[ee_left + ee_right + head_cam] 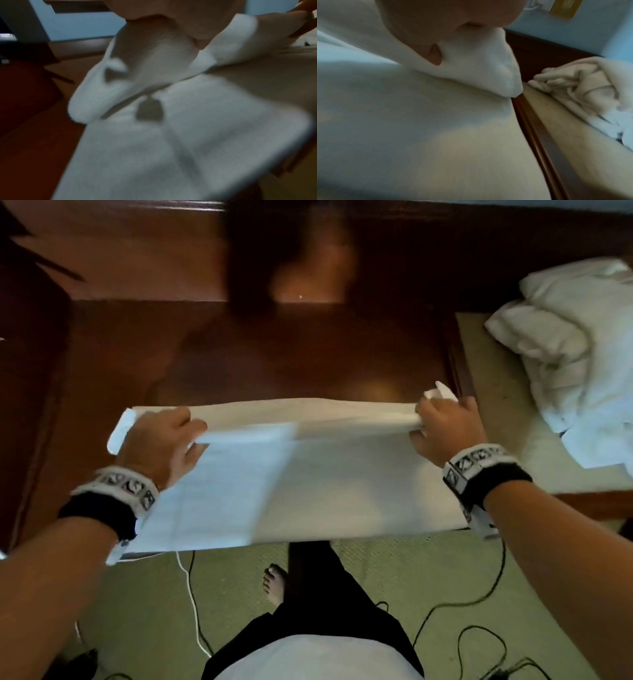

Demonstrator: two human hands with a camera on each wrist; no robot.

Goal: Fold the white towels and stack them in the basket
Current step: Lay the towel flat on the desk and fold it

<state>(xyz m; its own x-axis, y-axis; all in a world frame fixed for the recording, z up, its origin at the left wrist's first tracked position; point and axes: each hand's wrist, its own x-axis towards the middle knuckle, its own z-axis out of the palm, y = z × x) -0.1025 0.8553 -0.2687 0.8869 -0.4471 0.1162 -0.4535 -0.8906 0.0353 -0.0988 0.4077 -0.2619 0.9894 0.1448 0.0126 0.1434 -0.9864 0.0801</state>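
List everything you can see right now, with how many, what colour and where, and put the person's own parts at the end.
towel: one, white, spread over the near table edge, far edge lifted by both hands
towel pile: one heap, white, crumpled, on the tan surface at right
table: one, dark red-brown wood, ahead
tan surface: one, right of the table
cables: several, black and one white, on the green floor
basket: not in view
left hand: grips the towel's left end
right hand: grips the towel's right end
wrist bands: two, black and white
foot: one, bare, on the floor
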